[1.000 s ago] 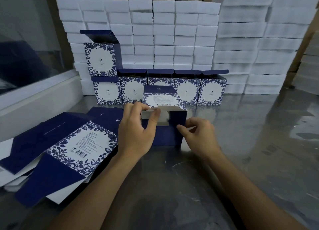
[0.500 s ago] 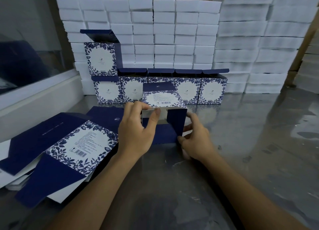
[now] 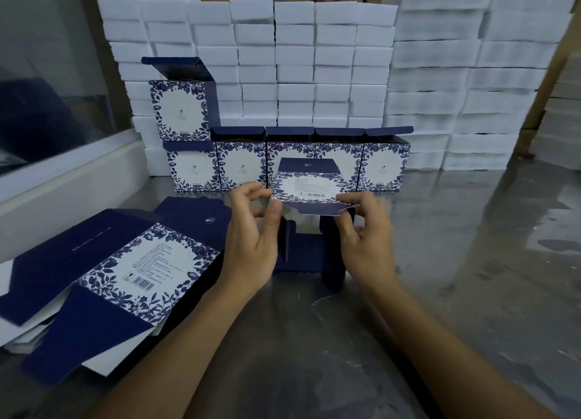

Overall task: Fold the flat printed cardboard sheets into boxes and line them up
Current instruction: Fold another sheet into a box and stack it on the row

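Head cam: my left hand (image 3: 251, 245) and right hand (image 3: 364, 239) both pinch the half-folded box (image 3: 306, 192) over the metal table (image 3: 440, 261), its open end facing me, long axis running away toward the row of finished boxes (image 3: 385, 167); flat sheets (image 3: 138, 261) lie left

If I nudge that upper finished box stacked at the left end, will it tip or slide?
Probably slides or topples easily: the upper box looks like empty thin card, so light. Its open lid flap stands up, raising its height. It sits on just one lower box.
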A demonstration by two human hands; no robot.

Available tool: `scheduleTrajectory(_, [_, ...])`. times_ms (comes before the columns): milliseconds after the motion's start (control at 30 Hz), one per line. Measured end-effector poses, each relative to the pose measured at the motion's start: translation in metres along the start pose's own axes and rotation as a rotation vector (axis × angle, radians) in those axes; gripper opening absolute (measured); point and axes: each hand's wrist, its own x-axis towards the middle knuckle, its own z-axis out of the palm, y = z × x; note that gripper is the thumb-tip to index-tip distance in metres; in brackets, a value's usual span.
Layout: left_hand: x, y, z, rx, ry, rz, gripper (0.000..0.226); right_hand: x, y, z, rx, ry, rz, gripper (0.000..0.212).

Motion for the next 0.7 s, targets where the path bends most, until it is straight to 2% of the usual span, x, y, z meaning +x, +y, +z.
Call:
scheduleTrajectory(100, [0.000,-0.002,0.000,0.049,0.017,0.035,0.047,0.000,-0.001,-0.003,0.020,0.003,-0.010,0.037])
scheduleTrajectory(200, [0.000,-0.008,-0.003,0.090,-0.011,0.023,0.059,0.002,-0.005,-0.003,0.044,-0.022,-0.045,0.025])
scheduleTrajectory(300, [-0.002,-0.011,-0.006,0.161,-0.052,0.012,0.050,0.004,-0.008,-0.002,0.052,-0.016,-0.054,0.008])
scheduleTrajectory(467, [-0.004,-0.010,-0.003,0.325,-0.029,0.042,0.039,0.003,-0.011,-0.003,0.055,0.005,-0.002,0.020])
scheduleTrajectory(700, [0.000,-0.010,-0.005,0.419,-0.054,0.132,0.037,0.007,-0.014,-0.006,0.084,0.022,0.039,0.020])
